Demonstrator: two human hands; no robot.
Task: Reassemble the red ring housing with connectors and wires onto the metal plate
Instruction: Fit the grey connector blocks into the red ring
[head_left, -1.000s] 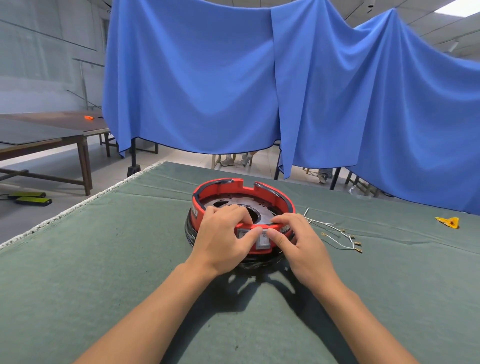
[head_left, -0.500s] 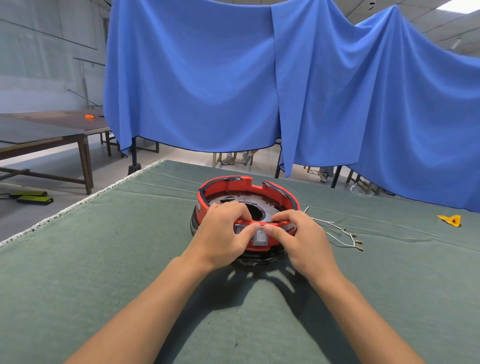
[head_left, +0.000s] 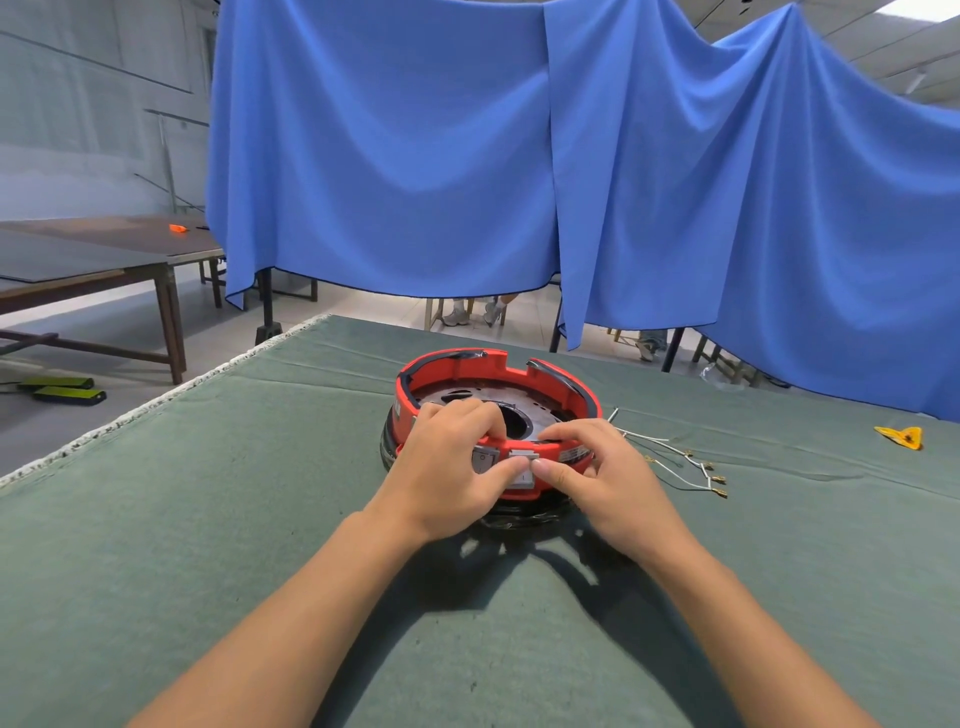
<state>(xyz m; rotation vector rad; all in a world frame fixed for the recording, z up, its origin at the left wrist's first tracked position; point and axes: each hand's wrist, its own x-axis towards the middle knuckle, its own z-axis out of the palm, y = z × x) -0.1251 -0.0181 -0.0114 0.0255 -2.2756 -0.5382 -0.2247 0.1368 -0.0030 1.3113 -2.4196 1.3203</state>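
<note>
1. I am seeing the red ring housing (head_left: 498, 384) sitting at the middle of the green table cover (head_left: 208, 519), with the metal plate (head_left: 524, 410) lying inside its wall.
2. My left hand (head_left: 447, 473) is grasping the near rim of the housing at about 7 o'clock of the ring, fingers curling over the top edge into the ring and the thumb pressing on the outer face.
3. My right hand (head_left: 597, 478) is grasping the same near rim at about 5 o'clock, fingers hooking over the edge, thumb pushing inward.
4. Both thumbs are meeting on a small grey connector block (head_left: 522, 470) set in the outer wall at 6 o'clock, so the piece is lying right between the two grips.
5. The white wires (head_left: 675, 460) with brass terminals are lying loose on the cover at 3 o'clock of the housing, just beside my right hand and apart from it.
6. A yellow scrap (head_left: 901, 436) is resting well apart, farther out at 3 o'clock.
</note>
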